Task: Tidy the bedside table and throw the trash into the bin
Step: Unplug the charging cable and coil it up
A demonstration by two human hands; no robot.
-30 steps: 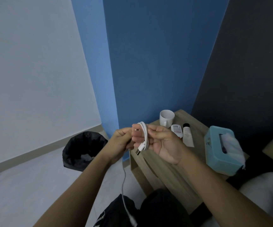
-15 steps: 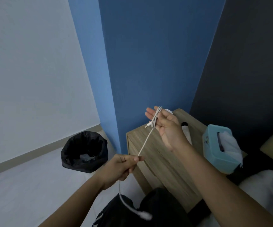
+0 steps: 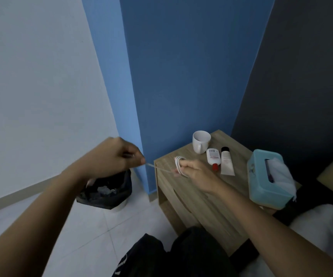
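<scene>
- The cable (image 3: 179, 166), white, sits as a small coil round the fingers of the right hand (image 3: 193, 172), just above the near-left corner of the bedside table (image 3: 239, 150).
- The right hand's fingers curl through the loops and hold them in place.
- 1 taut strand runs from the coil to the left hand (image 3: 117, 156), which pinches it out past the table's left edge; the free end is not visible.
- To wind well, I judge: keep the strand lightly taut, lay each turn beside the last, and leave the loops loose enough to slide off the fingers.
- Then tuck the tail through and set the coil on the table's bare near part.
- At the table's back stand a mug (image 3: 201, 141), a bottle (image 3: 213, 157) and a tube (image 3: 226, 162); a tissue box (image 3: 261, 182) sits at its right.
- The bin (image 3: 105, 192) stands on the floor left of the table; the cable looks like a keeper, not trash.
</scene>
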